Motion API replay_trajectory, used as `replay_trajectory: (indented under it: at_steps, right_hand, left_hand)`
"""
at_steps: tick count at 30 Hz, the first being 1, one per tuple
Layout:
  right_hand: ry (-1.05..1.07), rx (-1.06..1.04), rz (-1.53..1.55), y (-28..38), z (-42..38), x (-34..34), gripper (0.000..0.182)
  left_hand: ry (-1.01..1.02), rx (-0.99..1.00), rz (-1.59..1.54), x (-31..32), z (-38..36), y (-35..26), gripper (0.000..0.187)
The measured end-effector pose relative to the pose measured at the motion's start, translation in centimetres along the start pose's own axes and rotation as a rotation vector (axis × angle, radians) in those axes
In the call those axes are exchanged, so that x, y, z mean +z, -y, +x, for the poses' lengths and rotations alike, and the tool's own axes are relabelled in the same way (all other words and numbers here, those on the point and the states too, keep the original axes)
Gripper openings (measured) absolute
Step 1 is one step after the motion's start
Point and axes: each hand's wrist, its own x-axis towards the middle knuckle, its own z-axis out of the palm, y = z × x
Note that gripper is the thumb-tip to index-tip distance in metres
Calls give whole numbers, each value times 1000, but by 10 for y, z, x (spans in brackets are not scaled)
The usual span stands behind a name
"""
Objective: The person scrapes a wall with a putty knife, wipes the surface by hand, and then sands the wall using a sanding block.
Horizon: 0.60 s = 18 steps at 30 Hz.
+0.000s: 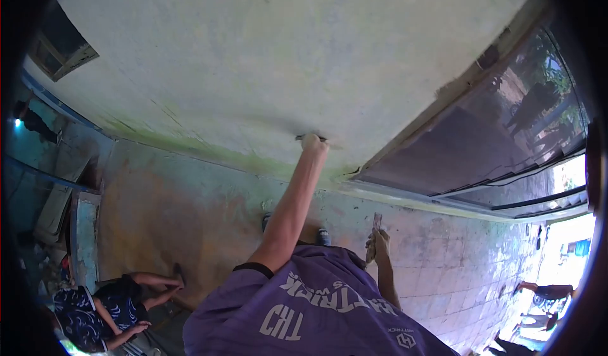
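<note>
My left hand [312, 143] is at the pale, stained wall [253, 58], arm stretched forward. Its fingers are closed on a thin, flat scraper [301, 137], whose dark edge shows on either side of the hand against the wall. Lower and to the right, my right hand [380, 245] is wrapped round a putty knife [377, 220] with the blade pointing up. Pale matter seems to coat the fingers of that hand. How the handle sits in the palm is hidden.
A louvred window [456, 147] slopes along the right, its frame near the wall's lower edge. Behind at lower left, another person [104, 318] sits with bent legs. Stained floor [164, 210] lies below the wall; sheets or boards [60, 207] lean at left.
</note>
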Motion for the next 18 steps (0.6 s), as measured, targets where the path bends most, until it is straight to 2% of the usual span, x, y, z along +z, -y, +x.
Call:
replay_trajectory:
  at_steps: [4,10,11,14,15,18]
  right_hand:
    - [29,-41,31,14,12,-21,26]
    - [40,17,79,-3,28,-64,26]
    - [38,39,88,-6,30,-70,26]
    - [49,17,60,-8,38,-84,26]
    - [58,6,53,-10,41,-87,27]
    - [66,-35,57,-13,50,-98,29]
  left_hand:
    - [-23,-86,30,-4,10,8,50]
    - [-27,-131,91,-28,8,78,51]
    - [-67,-180,106,-30,13,80,51]
    - [-331,-568,-10,-25,46,49,53]
    - [-401,-406,43,-9,20,55,53]
    - [-211,-351,57,-15,9,75,53]
